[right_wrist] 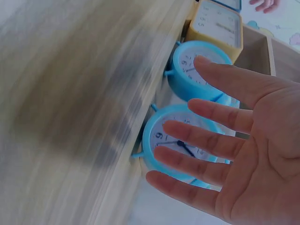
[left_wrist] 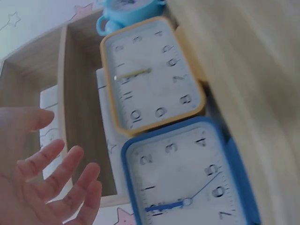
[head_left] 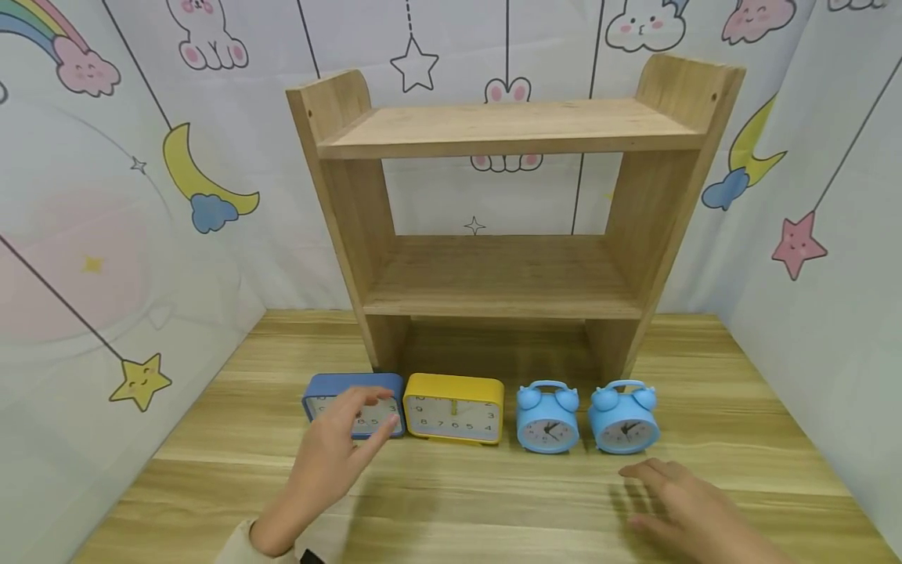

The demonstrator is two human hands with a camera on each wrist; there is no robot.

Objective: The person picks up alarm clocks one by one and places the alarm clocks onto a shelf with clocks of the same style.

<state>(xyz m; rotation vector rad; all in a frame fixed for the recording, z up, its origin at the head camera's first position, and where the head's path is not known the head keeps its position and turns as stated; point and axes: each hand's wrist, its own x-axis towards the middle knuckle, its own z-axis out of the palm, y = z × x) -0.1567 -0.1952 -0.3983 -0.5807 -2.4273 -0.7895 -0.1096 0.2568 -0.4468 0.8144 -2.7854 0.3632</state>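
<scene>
Four clocks would be several, standing in a row before a wooden shelf: a blue rectangular clock (head_left: 345,384), a yellow rectangular clock (head_left: 454,407), and two light blue twin-bell alarm clocks, the inner alarm clock (head_left: 547,419) and the outer alarm clock (head_left: 624,419). My left hand (head_left: 331,454) hovers in front of the blue clock and hides part of its face; thumb and fingers are apart and hold nothing. My right hand (head_left: 687,509) is in front of the outer alarm clock, apart from it. In the right wrist view its fingers (right_wrist: 201,140) are spread, with nothing held.
The wooden shelf (head_left: 507,305) has two boards and stands at the back of the wood-grain table (head_left: 493,501). A white cloth (head_left: 282,258) with cartoon prints hangs behind and at both sides.
</scene>
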